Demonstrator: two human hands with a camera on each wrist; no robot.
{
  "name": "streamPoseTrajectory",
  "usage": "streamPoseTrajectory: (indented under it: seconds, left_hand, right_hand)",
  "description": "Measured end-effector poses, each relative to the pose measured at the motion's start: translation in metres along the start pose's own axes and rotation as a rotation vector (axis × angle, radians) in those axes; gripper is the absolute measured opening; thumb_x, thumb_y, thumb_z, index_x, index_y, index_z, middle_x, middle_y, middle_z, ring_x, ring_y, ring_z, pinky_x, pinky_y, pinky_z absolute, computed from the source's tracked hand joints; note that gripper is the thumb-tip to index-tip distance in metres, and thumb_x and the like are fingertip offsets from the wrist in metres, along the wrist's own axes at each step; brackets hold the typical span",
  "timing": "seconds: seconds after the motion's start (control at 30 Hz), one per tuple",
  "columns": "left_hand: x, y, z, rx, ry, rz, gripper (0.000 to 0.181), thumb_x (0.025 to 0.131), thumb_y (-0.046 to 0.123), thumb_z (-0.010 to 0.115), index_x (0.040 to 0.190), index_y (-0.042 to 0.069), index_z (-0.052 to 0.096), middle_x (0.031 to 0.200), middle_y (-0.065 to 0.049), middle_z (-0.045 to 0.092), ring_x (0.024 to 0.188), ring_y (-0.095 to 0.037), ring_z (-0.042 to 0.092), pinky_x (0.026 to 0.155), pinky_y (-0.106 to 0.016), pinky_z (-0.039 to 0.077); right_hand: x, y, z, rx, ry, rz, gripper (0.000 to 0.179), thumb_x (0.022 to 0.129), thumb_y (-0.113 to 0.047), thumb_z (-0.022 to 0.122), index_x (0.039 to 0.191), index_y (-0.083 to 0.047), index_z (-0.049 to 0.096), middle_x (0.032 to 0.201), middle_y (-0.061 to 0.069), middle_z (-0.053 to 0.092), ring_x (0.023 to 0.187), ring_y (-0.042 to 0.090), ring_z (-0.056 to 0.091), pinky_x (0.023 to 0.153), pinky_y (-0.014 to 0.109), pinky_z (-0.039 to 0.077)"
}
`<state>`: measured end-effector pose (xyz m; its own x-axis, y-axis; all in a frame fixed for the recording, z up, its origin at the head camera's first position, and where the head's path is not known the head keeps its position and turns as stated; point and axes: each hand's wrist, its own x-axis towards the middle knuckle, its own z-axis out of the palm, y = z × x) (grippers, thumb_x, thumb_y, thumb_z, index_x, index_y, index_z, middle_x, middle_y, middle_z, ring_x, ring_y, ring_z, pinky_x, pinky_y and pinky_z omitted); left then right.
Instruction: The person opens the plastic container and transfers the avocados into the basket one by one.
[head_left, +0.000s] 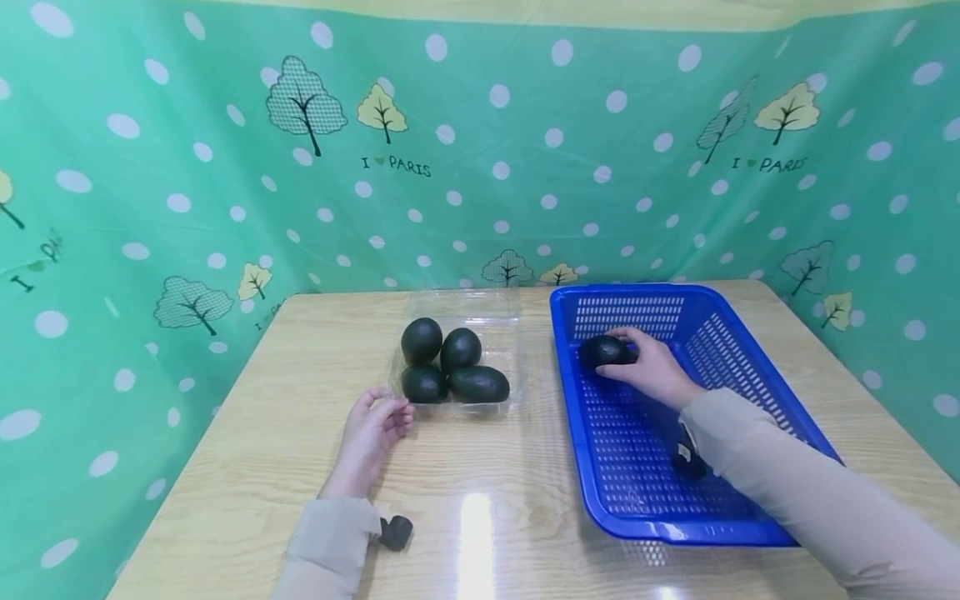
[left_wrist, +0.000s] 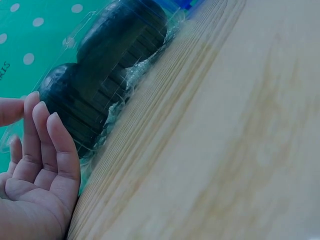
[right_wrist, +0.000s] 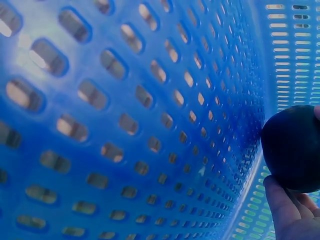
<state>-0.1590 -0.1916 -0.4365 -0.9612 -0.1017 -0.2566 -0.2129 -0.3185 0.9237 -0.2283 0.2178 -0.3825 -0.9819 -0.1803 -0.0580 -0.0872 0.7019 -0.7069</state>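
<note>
My right hand (head_left: 656,368) grips a dark avocado (head_left: 602,352) inside the blue basket (head_left: 561,375), near its far left corner. In the right wrist view, thumb and fingers hold that avocado (right_wrist: 291,150) close to the perforated wall. Several more dark green avocados (head_left: 480,384) lie together in a clear plastic box (head_left: 498,337) left of the basket. My left hand (head_left: 372,431) is at the box's near left corner, pinching its edge between thumb and fingertips. Seen from the left wrist, the hand (left_wrist: 42,170) stands beside the box wall, its other fingers nearly straight.
The wooden table (head_left: 300,400) carries both containers, the box at the middle and the basket at the right. A green dotted curtain (head_left: 487,200) hangs behind and along both sides. Black wrist devices (head_left: 396,532) are strapped under the sleeves.
</note>
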Motion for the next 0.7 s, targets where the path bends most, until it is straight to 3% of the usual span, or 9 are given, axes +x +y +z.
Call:
streamPoseTrajectory:
  seconds: [0.7]
  left_hand:
    - [-0.0014,0.0012,0.0004,-0.007,-0.007,0.000,0.025,0.094,0.002,0.054,0.105,0.017,0.036,0.075,0.004,0.067,0.072,-0.009,0.064,0.068,-0.021,0.053]
  right_hand:
    - [0.0006,0.0083,0.0013,-0.067,-0.032,-0.007,0.064,0.089,-0.031,0.071,0.136,-0.004,0.038,0.138,0.031,0.050,0.121,0.046,0.054,0.093,0.057,0.051]
